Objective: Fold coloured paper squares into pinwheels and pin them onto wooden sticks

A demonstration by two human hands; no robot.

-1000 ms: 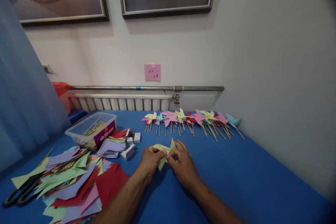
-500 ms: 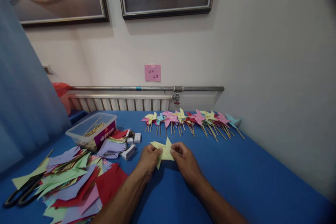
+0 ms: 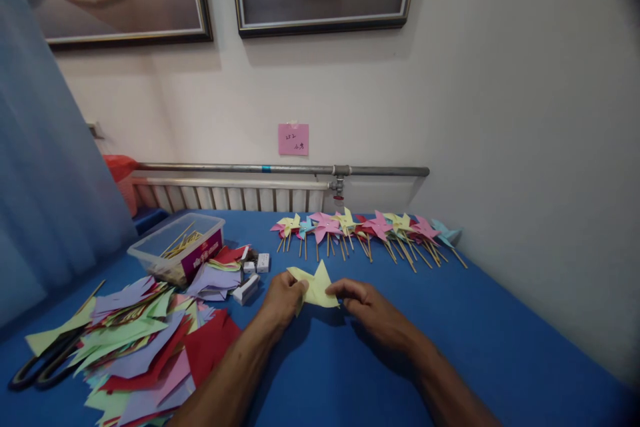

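Note:
A pale yellow paper pinwheel [image 3: 318,289] with folded, pointed blades is held up above the blue table. My left hand [image 3: 284,297] pinches its left side between thumb and fingers. At the right edge, my right hand [image 3: 373,310] touches the paper with an outstretched index finger; its other fingers are partly hidden and look loosely apart. No stick shows on this pinwheel. Several finished pinwheels [image 3: 326,227] in pink, yellow, red and blue lie on their sticks in a row beyond my hands.
A clear plastic box [image 3: 173,240] of wooden sticks stands at the left. Small white boxes [image 3: 247,289] sit beside cut paper [image 3: 215,280]. Nearer lies a big heap of coloured paper [image 3: 135,347] with black-handled scissors [image 3: 47,363]. A radiator and pipe [image 3: 295,170] run along the wall.
My right hand has loosened its pinch and shifted slightly right, its index finger now stretched along the paper's edge. The pinwheel has turned a little; my left hand keeps its hold.

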